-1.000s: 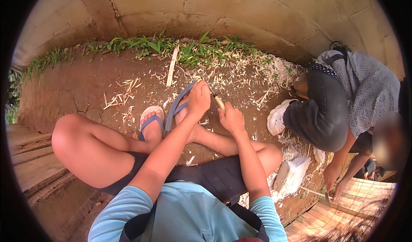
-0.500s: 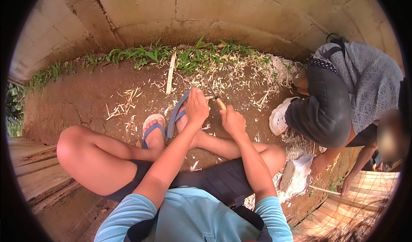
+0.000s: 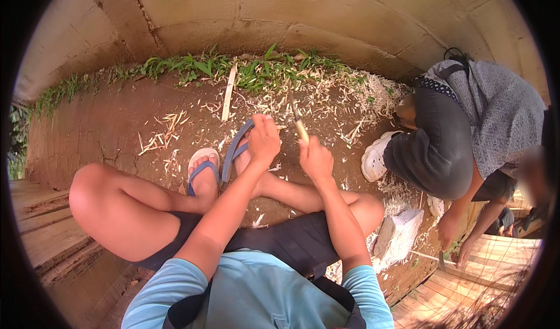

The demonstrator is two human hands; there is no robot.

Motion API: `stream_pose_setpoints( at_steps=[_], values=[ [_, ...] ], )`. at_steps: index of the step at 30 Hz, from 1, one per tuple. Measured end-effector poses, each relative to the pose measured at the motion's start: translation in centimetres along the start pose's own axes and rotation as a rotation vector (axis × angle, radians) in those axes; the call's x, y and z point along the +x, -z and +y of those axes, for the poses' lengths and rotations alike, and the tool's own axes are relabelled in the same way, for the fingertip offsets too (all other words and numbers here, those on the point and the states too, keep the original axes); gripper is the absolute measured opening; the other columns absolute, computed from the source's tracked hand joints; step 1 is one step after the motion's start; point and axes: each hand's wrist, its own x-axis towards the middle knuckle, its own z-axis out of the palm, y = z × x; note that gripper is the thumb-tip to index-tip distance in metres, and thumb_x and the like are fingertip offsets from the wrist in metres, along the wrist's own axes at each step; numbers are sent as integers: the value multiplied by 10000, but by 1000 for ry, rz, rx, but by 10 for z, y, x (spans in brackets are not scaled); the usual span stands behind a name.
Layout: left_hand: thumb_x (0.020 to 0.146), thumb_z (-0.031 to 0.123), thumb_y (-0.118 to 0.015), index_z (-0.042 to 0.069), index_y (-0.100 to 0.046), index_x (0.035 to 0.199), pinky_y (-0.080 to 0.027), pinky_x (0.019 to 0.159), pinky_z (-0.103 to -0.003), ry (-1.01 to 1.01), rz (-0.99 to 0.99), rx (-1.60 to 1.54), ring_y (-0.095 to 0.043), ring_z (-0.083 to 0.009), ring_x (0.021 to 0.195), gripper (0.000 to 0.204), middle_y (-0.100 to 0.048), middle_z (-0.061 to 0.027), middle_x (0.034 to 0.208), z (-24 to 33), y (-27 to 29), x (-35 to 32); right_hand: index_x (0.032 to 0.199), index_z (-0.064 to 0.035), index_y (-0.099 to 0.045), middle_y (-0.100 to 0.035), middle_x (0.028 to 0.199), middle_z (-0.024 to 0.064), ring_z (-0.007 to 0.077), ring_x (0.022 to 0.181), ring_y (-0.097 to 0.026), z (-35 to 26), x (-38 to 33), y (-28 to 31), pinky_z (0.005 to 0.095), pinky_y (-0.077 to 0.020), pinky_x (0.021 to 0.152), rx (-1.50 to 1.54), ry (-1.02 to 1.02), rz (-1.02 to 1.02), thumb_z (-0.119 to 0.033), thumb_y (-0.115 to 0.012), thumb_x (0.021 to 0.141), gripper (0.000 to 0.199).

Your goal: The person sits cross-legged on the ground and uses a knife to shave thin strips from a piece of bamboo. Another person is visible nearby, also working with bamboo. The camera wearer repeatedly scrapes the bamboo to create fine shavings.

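Head view, looking down past own knees onto bare brown earth. Far left: weathered wooden planks (image 3: pixel 35 224) at the edge of the seat. Left knee raised, foot in a blue-strapped flip-flop (image 3: pixel 201 165) flat on the soil. Scattered pale wood shavings (image 3: pixel 160 136) lie ahead of it, and one longer split stick (image 3: pixel 228 94) rests nearer the strip of grass (image 3: pixel 192 66) that runs along the foot of the concrete wall (image 3: pixel 303 8).

Centre: left hand (image 3: pixel 264 140) curled shut, fingers folded under, resting just above a second blue flip-flop (image 3: pixel 236 148) that stands tilted on edge; what it grips cannot be made out. Just beside it, right hand (image 3: pixel 315 159) closed in a fist around the pale wooden handle of a knife (image 3: pixel 297 122), blade pointing up and away from the body over the shavings. The hands are near each other, not touching.

Right: a chunk of whitish stone (image 3: pixel 399 235) on the ground by the right knee. Beyond it another person (image 3: pixel 466 130) crouches in grey top and dark trousers, white shoe (image 3: pixel 373 157) on the soil, hands down at a woven bamboo mat (image 3: pixel 484 270).
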Motion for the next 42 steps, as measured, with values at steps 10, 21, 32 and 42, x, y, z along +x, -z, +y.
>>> stream_pose_setpoints(
  at_steps=[10,21,32,42],
  values=[
    [987,96,-355,-30,-496,1024,-449,693,-520,-107,-36,153,-567,-463,800,192,-513,-248,1061,-14,-5,3,1076,3,-524,-671,866,266,452,812,-661,9,-13,-20,537,-518,732,-141,9,-240,-398,-485,971,416],
    [947,62,-392,-32,-491,1025,-452,614,-516,-263,28,151,-568,-431,734,157,-524,-239,1009,-28,-12,12,1014,-5,-493,-670,783,238,443,773,-659,-8,-16,-10,536,-510,691,-62,-14,-186,-351,-462,986,349],
    [985,155,-330,-23,-481,1025,-472,590,-408,-169,-94,-9,-610,-270,569,237,-513,-172,1028,-24,-2,13,1084,14,-462,-640,791,270,471,768,-633,0,-10,-12,524,-492,669,280,22,180,-383,-437,999,407],
    [1018,316,-220,-68,-467,1092,-470,642,-348,5,-156,-126,-618,-244,613,462,-494,-174,1090,-20,9,20,1110,-5,-511,-681,941,248,426,922,-657,8,4,-28,532,-508,810,-93,-15,-256,-279,-527,887,354]
  ],
)
